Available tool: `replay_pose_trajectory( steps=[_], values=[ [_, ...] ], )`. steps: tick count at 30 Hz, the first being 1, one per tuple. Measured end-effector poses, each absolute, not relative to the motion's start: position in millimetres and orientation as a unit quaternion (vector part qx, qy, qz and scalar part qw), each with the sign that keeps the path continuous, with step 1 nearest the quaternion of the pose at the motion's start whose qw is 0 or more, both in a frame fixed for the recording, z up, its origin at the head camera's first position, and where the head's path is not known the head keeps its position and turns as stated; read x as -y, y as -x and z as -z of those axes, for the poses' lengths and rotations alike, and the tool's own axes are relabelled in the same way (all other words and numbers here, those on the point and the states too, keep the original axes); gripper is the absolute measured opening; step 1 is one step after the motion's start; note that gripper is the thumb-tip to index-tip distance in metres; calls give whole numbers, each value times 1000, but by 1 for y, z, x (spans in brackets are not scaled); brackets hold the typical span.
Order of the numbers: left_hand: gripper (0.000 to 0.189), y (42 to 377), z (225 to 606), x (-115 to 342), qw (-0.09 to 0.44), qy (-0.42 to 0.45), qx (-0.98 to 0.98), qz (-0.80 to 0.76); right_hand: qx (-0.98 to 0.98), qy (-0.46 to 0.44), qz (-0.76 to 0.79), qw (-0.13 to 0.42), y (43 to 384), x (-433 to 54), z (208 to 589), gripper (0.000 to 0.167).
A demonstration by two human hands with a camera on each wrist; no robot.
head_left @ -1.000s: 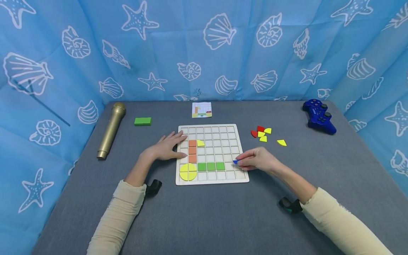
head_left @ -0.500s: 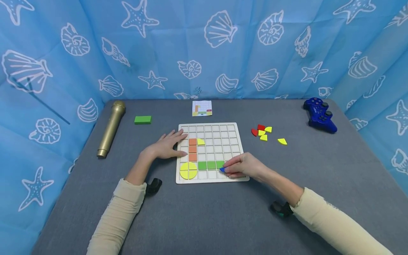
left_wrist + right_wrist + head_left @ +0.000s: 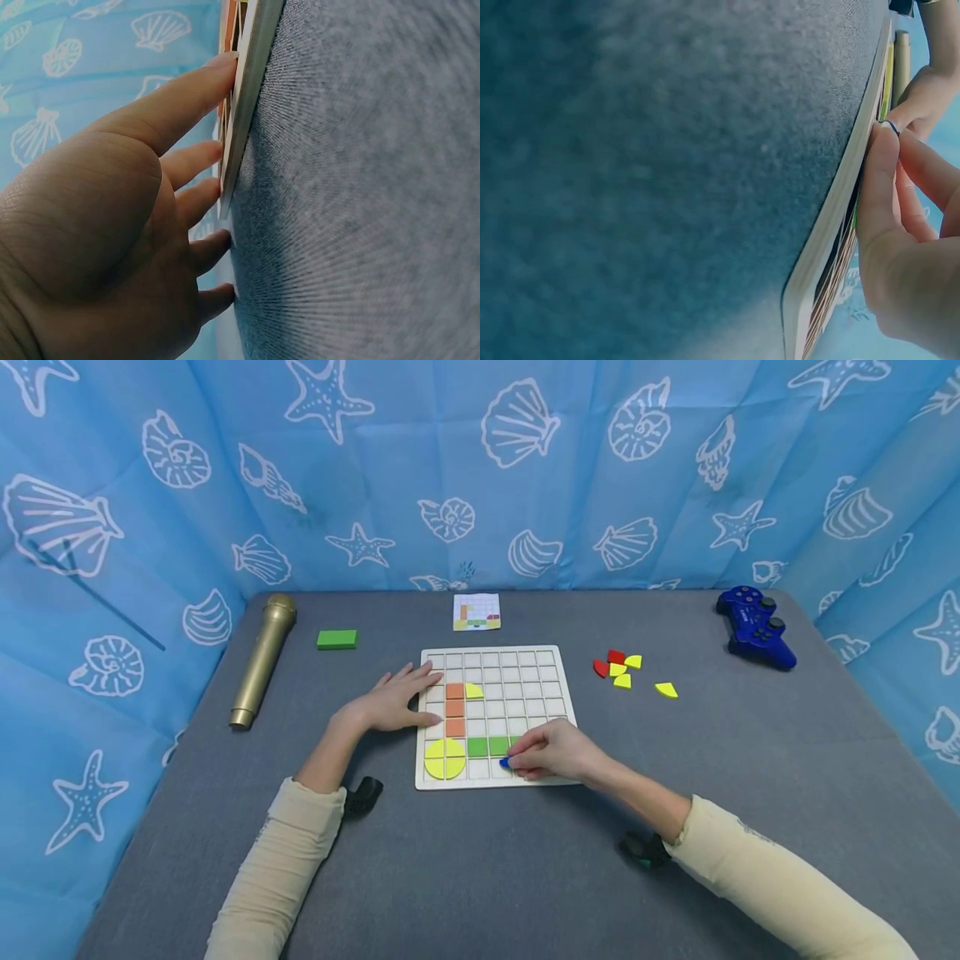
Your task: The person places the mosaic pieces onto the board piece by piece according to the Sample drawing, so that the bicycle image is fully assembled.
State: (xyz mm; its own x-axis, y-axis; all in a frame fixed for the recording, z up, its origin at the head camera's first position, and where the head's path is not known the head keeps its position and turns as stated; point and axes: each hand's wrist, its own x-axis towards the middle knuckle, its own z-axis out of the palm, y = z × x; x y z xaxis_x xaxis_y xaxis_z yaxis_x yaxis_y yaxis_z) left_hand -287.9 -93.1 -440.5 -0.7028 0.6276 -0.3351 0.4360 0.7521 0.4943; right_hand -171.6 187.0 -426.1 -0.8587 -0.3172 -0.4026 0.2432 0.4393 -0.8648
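A white grid board (image 3: 517, 675) lies on the grey table. My left hand (image 3: 392, 702) rests at its left edge with fingers spread; in the left wrist view the thumb (image 3: 219, 61) touches the rim. Between thumb and fingertips my right hand (image 3: 558, 752) pinches a small blue piece (image 3: 505, 762), over the board's front row, just below the green squares (image 3: 477, 747). The right hand partly hides the rightmost green square and the cells beyond it. Orange squares (image 3: 454, 708) form a column, a yellow quarter-circle (image 3: 474, 691) beside the top one. Yellow quarters make a full circle (image 3: 445, 759) at front left.
Right of the board lie loose red pieces (image 3: 617, 657) and yellow quarter pieces (image 3: 666, 690). A patterned card (image 3: 476, 612) is behind the board. Farther out are a green block (image 3: 337, 639), a gold microphone (image 3: 262, 662) and a blue game controller (image 3: 754, 628). A blue curtain (image 3: 420, 468) encloses the table.
My right hand has moved left across the board and slightly toward its front, carrying the blue piece from the right side to below the green squares. My left hand has stayed in place.
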Motion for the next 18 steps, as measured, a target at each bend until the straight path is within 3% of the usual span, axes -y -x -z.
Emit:
replay_pose_trajectory(
  steps=[11,18],
  values=[
    [81,287,438,92,247,-294,-903,-192,-835,68,492,238,173,-181,426,12],
    [80,288,438,92,249,-292,-904,-188,-827,47,507,238,171,-182,427,15]
  ],
)
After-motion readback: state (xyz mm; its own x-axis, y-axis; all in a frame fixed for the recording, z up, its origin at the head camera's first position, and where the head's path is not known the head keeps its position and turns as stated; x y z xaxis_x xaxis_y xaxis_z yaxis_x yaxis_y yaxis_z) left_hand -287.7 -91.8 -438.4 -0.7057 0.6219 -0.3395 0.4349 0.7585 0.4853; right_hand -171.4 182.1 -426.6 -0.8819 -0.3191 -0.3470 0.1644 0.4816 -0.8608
